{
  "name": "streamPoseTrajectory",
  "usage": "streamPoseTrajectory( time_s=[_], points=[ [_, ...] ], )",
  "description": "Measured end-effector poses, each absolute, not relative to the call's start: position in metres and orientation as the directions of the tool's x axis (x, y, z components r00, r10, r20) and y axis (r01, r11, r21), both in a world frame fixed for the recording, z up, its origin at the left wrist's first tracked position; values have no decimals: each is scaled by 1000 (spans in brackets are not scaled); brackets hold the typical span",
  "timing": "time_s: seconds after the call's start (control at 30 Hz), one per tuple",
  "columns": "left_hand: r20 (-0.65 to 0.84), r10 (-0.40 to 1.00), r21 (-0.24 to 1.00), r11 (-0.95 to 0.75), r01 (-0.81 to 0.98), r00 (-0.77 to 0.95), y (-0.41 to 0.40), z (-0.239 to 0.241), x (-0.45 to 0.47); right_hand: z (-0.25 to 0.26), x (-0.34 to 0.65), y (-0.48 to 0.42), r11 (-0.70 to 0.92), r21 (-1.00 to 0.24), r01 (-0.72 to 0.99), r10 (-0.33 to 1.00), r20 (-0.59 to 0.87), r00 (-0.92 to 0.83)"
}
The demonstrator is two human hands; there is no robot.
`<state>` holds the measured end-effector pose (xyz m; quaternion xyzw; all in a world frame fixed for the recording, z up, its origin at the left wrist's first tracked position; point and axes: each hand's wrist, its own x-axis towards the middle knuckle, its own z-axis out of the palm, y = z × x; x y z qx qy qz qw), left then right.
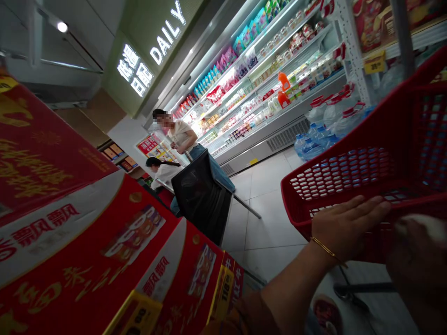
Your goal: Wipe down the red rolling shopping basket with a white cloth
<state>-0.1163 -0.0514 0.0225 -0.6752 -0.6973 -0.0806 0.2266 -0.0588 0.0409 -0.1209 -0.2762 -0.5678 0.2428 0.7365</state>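
Note:
A red plastic shopping basket with perforated walls tilts across the right side of the head view; it seems to sit on a cart frame. Stretched out over its near rim is my left hand, palm down, fingers straight, with a gold bracelet at the wrist. My right hand is dark and blurred at the lower right, beside the near wall of the basket. A whitish blurred thing shows at its fingers; I cannot make out its kind or whether it is held.
Stacked red cartons with yellow price tags fill the left. Two people are by a black cart ahead. A lit refrigerated shelf runs along the back, with bottled water near its right end. Pale floor tiles lie between.

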Motion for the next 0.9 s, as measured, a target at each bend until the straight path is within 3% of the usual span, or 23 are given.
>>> streamPoseTrajectory(
  time_s=[0.13,0.17,0.33,0.53,0.9],
  points=[
    [436,900,-113,66,991,-10,-52,26,-116,-94,-61,48,895,-406,187,368,906,208],
    [446,895,-92,57,994,-10,-53,26,-117,-91,-63,49,895,-397,203,360,912,196],
    [496,869,-58,22,998,10,-53,24,-123,-99,-67,51,865,-470,174,454,882,124],
    [499,866,-80,34,996,11,-55,25,-123,-105,-62,45,888,-440,131,430,897,102],
    [515,857,-75,7,997,33,-55,28,-124,-162,-56,34,803,-562,198,570,821,17]
  ],
)
